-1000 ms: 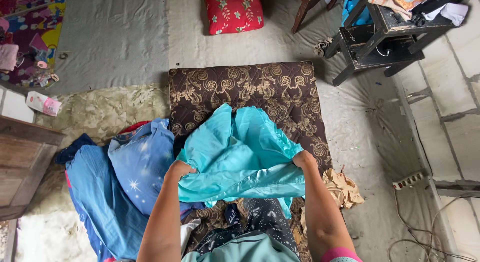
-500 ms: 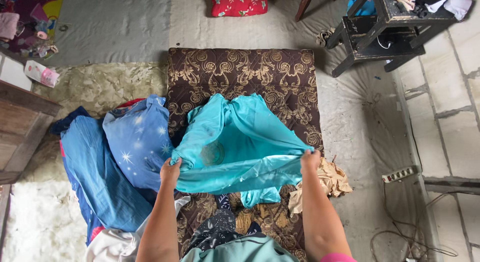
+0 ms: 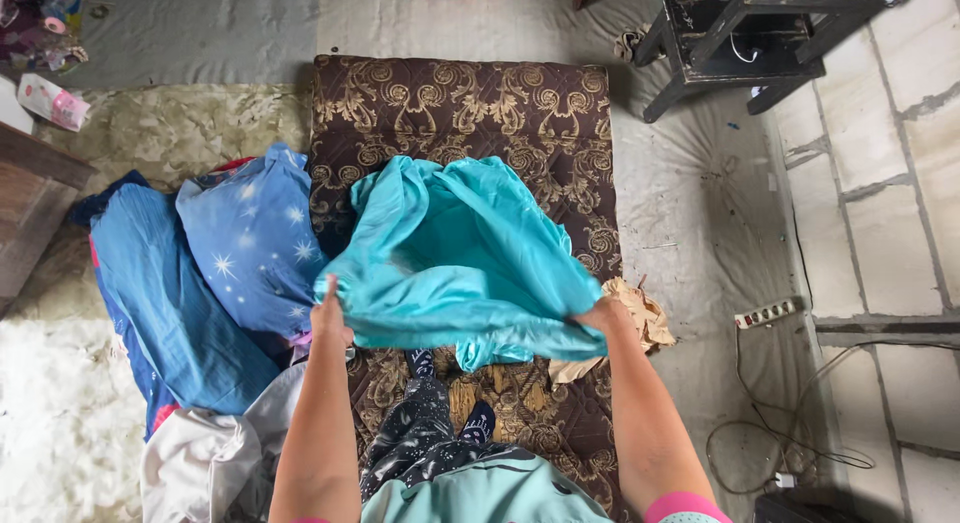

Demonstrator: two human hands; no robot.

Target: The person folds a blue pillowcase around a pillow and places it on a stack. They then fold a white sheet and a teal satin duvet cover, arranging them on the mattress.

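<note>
I hold a turquoise cloth (image 3: 460, 253) up by its near edge, spread between both hands above a brown patterned mat (image 3: 460, 103). My left hand (image 3: 330, 318) grips the cloth's left corner. My right hand (image 3: 603, 316) grips the right corner. The far part of the cloth hangs down in loose folds toward the mat. My legs in dark spotted trousers (image 3: 425, 433) show below the cloth.
A pile of blue star-printed cloth (image 3: 250, 243) and white cloth (image 3: 200, 463) lies left of the mat. A dark wooden stool (image 3: 740, 33) stands at the upper right. A power strip (image 3: 765, 313) and cables lie right. A wooden piece of furniture (image 3: 30, 203) is at far left.
My hands have moved apart and pulled the turquoise cloth wider and flatter. The view has shifted so the mat sits higher in the frame.
</note>
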